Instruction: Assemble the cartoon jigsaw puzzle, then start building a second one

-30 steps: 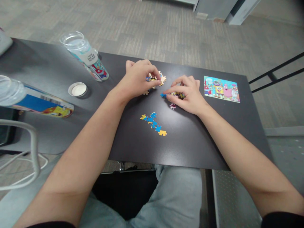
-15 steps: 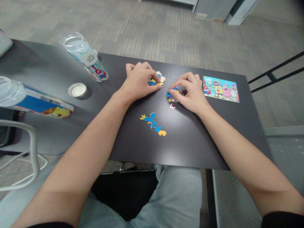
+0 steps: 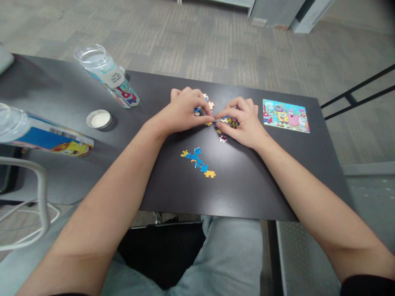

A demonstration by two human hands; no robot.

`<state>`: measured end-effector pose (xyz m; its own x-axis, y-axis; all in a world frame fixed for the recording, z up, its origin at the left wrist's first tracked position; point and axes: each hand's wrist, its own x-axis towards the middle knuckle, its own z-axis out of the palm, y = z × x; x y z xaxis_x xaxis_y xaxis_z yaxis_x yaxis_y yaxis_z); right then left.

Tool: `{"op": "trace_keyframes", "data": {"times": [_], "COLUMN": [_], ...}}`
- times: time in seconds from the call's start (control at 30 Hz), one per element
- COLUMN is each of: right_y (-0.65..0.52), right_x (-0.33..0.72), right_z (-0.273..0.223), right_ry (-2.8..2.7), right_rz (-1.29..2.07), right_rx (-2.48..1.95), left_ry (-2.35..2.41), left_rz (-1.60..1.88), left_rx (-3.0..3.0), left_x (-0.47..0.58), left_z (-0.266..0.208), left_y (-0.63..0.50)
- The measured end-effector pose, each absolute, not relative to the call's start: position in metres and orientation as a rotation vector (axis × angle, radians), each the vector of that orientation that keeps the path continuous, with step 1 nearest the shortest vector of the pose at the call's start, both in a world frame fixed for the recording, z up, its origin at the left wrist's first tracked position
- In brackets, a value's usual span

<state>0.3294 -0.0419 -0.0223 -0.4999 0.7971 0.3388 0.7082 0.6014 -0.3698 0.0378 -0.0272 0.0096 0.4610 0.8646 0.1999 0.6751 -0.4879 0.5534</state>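
Note:
My left hand [image 3: 188, 109] is curled over a pile of small jigsaw puzzle pieces [image 3: 210, 104], its thumb and index finger pinched together. Its fingertips meet those of my right hand [image 3: 242, 123], with a bit of blue puzzle piece showing between them. The fingers mostly hide that piece. Under the right hand lies a second heap of puzzle pieces [image 3: 228, 120], and a pinkish piece [image 3: 222, 139] rests just in front of it. Closer to me is a loose cluster of blue pieces [image 3: 196, 157] with a yellow-orange piece [image 3: 210, 174] at its end.
A colourful cartoon picture card [image 3: 285, 115] lies right of my right hand. On the left are a clear-topped printed tube [image 3: 120, 88], another tube lying toward me [image 3: 55, 135], a round white lid [image 3: 99, 119] and a white curved bar [image 3: 43, 193]. The dark table [image 3: 247, 189] ends near my lap.
My left hand has shifted right and slightly toward me, bringing its fingertips to my right hand's. My right hand has moved slightly left. The front cluster looks the same.

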Motion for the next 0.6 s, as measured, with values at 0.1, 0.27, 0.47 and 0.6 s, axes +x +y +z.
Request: {"op": "trace_keyframes", "data": {"times": [0.1, 0.27, 0.47, 0.6], "right_y": [-0.041, -0.039, -0.039, -0.038], "right_x": [0.330, 0.330, 0.329, 0.329], "right_z": [-0.021, -0.023, -0.024, -0.024], "right_ry": [-2.347, -2.299, -2.211, -2.216], "right_rz": [0.268, 0.289, 0.325, 0.336], "right_rx": [-1.204, -1.223, -1.215, -1.217], "left_ry": [1.412, 1.442, 1.543, 1.543], "left_rz": [0.706, 0.696, 0.711, 0.705], "left_rx": [2.316, 2.355, 2.374, 2.377], "left_x": [0.038, 0.049, 0.054, 0.054], "left_z": [0.006, 0.003, 0.000, 0.002], "left_y": [-0.027, -0.033, -0.035, -0.036]}}
